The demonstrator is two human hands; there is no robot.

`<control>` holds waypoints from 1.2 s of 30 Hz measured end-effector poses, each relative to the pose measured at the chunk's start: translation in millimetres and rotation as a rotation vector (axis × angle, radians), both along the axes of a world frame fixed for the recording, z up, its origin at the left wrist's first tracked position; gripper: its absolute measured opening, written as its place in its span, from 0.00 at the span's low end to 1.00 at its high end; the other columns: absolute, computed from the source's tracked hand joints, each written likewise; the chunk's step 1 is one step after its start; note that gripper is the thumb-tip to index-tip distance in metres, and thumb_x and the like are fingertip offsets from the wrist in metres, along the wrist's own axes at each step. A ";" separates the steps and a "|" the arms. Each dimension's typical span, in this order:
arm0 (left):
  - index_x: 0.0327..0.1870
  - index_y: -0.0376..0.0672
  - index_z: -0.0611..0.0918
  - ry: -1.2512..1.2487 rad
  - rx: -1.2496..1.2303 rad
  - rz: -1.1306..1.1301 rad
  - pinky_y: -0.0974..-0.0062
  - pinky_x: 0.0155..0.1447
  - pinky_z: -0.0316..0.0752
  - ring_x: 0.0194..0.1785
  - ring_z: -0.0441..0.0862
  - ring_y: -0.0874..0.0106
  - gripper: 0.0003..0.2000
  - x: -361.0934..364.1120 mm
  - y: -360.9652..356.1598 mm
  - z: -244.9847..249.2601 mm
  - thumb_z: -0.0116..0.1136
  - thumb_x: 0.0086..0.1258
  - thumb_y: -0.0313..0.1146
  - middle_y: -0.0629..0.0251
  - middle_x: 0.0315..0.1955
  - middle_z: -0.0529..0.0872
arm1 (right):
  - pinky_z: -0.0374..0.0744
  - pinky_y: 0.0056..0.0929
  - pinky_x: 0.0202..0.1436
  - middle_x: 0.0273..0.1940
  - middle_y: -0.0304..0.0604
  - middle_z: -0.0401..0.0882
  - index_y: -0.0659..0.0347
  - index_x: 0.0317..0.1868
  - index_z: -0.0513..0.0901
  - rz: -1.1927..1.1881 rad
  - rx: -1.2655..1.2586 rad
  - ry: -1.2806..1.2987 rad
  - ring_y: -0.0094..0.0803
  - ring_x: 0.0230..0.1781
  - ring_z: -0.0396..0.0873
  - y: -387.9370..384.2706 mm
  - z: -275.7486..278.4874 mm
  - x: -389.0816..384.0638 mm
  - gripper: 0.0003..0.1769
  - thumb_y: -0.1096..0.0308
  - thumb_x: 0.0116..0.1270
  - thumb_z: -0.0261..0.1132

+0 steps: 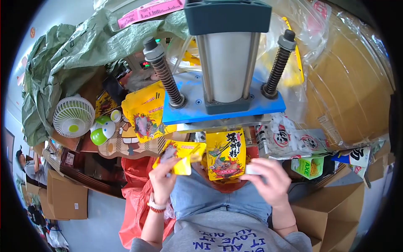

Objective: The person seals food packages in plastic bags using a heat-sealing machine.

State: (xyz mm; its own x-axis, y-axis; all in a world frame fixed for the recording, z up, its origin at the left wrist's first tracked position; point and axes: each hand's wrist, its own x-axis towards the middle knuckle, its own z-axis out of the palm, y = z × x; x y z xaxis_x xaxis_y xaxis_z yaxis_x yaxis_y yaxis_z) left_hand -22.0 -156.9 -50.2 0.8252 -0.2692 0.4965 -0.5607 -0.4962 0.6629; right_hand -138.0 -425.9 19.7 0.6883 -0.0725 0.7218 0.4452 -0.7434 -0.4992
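Note:
My left hand [163, 181] is closed on a yellow printed food pouch [181, 152], tilted in front of the blue-plated press [224, 110]. Another yellow pouch [226, 153] with large black characters hangs upright under the press head, over my lap. At its lower right edge is my right hand [270, 179], fingers pinched together with a small white piece [252, 169] at the tips. Whether those fingers also grip the pouch I cannot tell. More yellow pouches [145, 111] lie in a pile left of the press.
A small white fan [74, 116] and a green-and-white toy-like item [102, 131] stand on the left. Red plastic [136, 193] hangs by my left arm. Printed white film [289, 136] and a green AXE pack [308, 166] lie right, above an open cardboard box [331, 210].

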 end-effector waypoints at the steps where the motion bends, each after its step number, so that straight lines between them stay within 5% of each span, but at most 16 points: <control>1: 0.42 0.38 0.88 -0.060 0.087 -0.032 0.71 0.52 0.82 0.47 0.89 0.63 0.20 -9.5 -6.7 10.6 0.57 0.48 0.12 0.58 0.40 0.90 | 0.83 0.31 0.41 0.44 0.48 0.83 0.66 0.41 0.84 0.021 -0.016 0.057 0.38 0.39 0.84 7.8 -3.1 4.7 0.16 0.77 0.51 0.78; 4: 0.40 0.38 0.88 -0.165 0.192 -0.224 0.69 0.55 0.83 0.49 0.88 0.63 0.20 -30.1 -23.1 33.2 0.57 0.45 0.13 0.61 0.39 0.91 | 0.83 0.32 0.40 0.45 0.44 0.83 0.65 0.44 0.85 0.233 -0.233 0.131 0.38 0.39 0.83 14.7 -11.3 18.2 0.16 0.70 0.55 0.75; 10: 0.44 0.40 0.88 0.032 0.071 -0.525 0.73 0.42 0.85 0.39 0.90 0.64 0.13 -41.0 -38.1 49.6 0.62 0.57 0.20 0.61 0.41 0.90 | 0.80 0.34 0.52 0.46 0.39 0.85 0.58 0.49 0.87 0.328 -0.040 0.098 0.34 0.45 0.81 5.8 12.0 0.1 0.24 0.62 0.50 0.79; 13: 0.42 0.35 0.87 0.650 0.063 -0.351 0.81 0.33 0.78 0.31 0.84 0.82 0.11 -25.5 -64.2 -10.0 0.66 0.70 0.35 0.65 0.32 0.90 | 0.75 0.37 0.60 0.52 0.45 0.82 0.62 0.57 0.81 0.030 -0.002 0.226 0.43 0.52 0.79 -1.6 -4.0 23.0 0.31 0.65 0.51 0.80; 14: 0.41 0.34 0.87 0.816 -0.288 -0.280 0.84 0.35 0.75 0.33 0.80 0.87 0.13 -24.2 -79.6 -24.9 0.65 0.71 0.37 0.70 0.34 0.90 | 0.76 0.37 0.59 0.54 0.48 0.81 0.64 0.59 0.78 -0.005 0.044 0.246 0.46 0.53 0.79 -12.5 -8.8 23.4 0.32 0.69 0.54 0.78; 17: 0.42 0.32 0.87 1.124 -0.741 -0.272 0.81 0.40 0.79 0.35 0.84 0.81 0.12 4.7 -101.0 -34.4 0.64 0.72 0.34 0.65 0.35 0.90 | 0.77 0.37 0.57 0.53 0.51 0.81 0.62 0.57 0.79 -0.264 0.072 0.257 0.46 0.52 0.79 -46.3 -7.6 15.7 0.22 0.75 0.61 0.70; 22: 0.47 0.30 0.84 1.217 -0.849 -0.265 0.78 0.44 0.81 0.38 0.86 0.76 0.11 25.3 -112.7 -38.1 0.63 0.72 0.31 0.60 0.40 0.89 | 0.74 0.44 0.59 0.55 0.52 0.79 0.63 0.55 0.79 -0.626 -0.224 0.368 0.53 0.54 0.76 -104.7 -87.5 53.1 0.17 0.75 0.65 0.63; 24: 0.47 0.31 0.85 1.164 -0.816 -0.250 0.78 0.45 0.80 0.39 0.86 0.77 0.11 28.8 -112.6 -35.4 0.63 0.72 0.30 0.62 0.40 0.89 | 0.75 0.46 0.57 0.52 0.52 0.79 0.63 0.53 0.79 -0.506 -0.116 0.559 0.54 0.52 0.77 -113.3 -106.2 55.7 0.16 0.75 0.64 0.64; 26: 0.48 0.33 0.85 1.020 -0.266 -0.158 0.78 0.46 0.79 0.41 0.84 0.77 0.11 44.2 -89.1 -12.4 0.63 0.72 0.32 0.63 0.40 0.88 | 0.76 0.39 0.54 0.47 0.51 0.79 0.64 0.51 0.79 -0.469 -0.086 0.602 0.47 0.48 0.79 -101.4 -85.0 45.7 0.16 0.77 0.62 0.65; 27: 0.52 0.34 0.83 0.662 -0.492 -0.166 0.76 0.43 0.79 0.39 0.84 0.76 0.15 63.2 -72.4 -54.0 0.63 0.71 0.34 0.65 0.39 0.87 | 0.77 0.37 0.49 0.44 0.50 0.78 0.63 0.51 0.78 -0.446 0.073 0.596 0.45 0.44 0.79 -98.7 -79.3 41.1 0.15 0.76 0.63 0.66; 28: 0.61 0.34 0.76 0.521 -0.130 0.100 0.62 0.60 0.75 0.54 0.83 0.61 0.25 74.9 -51.4 -35.7 0.62 0.70 0.42 0.52 0.52 0.85 | 0.78 0.36 0.44 0.42 0.49 0.78 0.62 0.50 0.78 -0.421 0.231 0.593 0.43 0.40 0.79 -96.0 -78.9 36.3 0.15 0.75 0.63 0.66; 29: 0.68 0.37 0.70 -0.073 0.340 0.325 0.49 0.73 0.59 0.70 0.70 0.55 0.31 91.6 -35.0 -42.7 0.62 0.69 0.45 0.47 0.65 0.73 | 0.77 0.28 0.42 0.41 0.43 0.77 0.63 0.48 0.78 -0.382 0.327 0.430 0.32 0.38 0.79 -94.7 -85.0 31.1 0.15 0.77 0.61 0.70; 31: 0.72 0.40 0.66 -0.089 0.676 0.207 0.43 0.77 0.43 0.78 0.56 0.57 0.35 101.0 -2.6 -65.0 0.61 0.68 0.49 0.50 0.73 0.63 | 0.78 0.27 0.43 0.42 0.41 0.77 0.63 0.48 0.78 -0.235 0.655 0.314 0.29 0.39 0.79 -75.8 -74.6 20.7 0.16 0.79 0.60 0.71; 33: 0.70 0.41 0.69 -0.141 0.651 0.027 0.51 0.76 0.55 0.74 0.64 0.57 0.34 77.4 11.2 -58.1 0.66 0.65 0.45 0.55 0.70 0.70 | 0.78 0.23 0.47 0.45 0.36 0.75 0.63 0.49 0.78 -0.053 1.007 0.275 0.23 0.43 0.78 -71.3 -68.0 3.5 0.22 0.84 0.55 0.74; 35: 0.60 0.43 0.80 -0.197 0.534 0.000 0.64 0.63 0.75 0.60 0.80 0.57 0.26 56.6 13.3 -54.1 0.71 0.58 0.31 0.59 0.58 0.83 | 0.78 0.25 0.50 0.48 0.38 0.74 0.63 0.50 0.79 0.043 0.879 0.308 0.24 0.42 0.78 -66.0 -54.1 -5.8 0.22 0.83 0.55 0.74; 36: 0.60 0.43 0.80 -0.191 0.535 -0.005 0.64 0.63 0.75 0.60 0.80 0.57 0.26 50.2 16.8 -57.5 0.71 0.58 0.31 0.59 0.58 0.83 | 0.78 0.26 0.52 0.51 0.40 0.72 0.63 0.51 0.79 0.150 0.742 0.346 0.25 0.41 0.78 -61.6 -43.1 -10.2 0.22 0.81 0.55 0.74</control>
State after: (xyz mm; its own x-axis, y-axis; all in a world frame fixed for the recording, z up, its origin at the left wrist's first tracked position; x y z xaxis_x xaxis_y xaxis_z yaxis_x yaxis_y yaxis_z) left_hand 28.2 -140.1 -107.7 0.7319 -0.5281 0.4305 -0.6494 -0.7319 0.2062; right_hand -148.2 -487.5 -23.4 0.9028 -0.3358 0.2686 0.2449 -0.1118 -0.9631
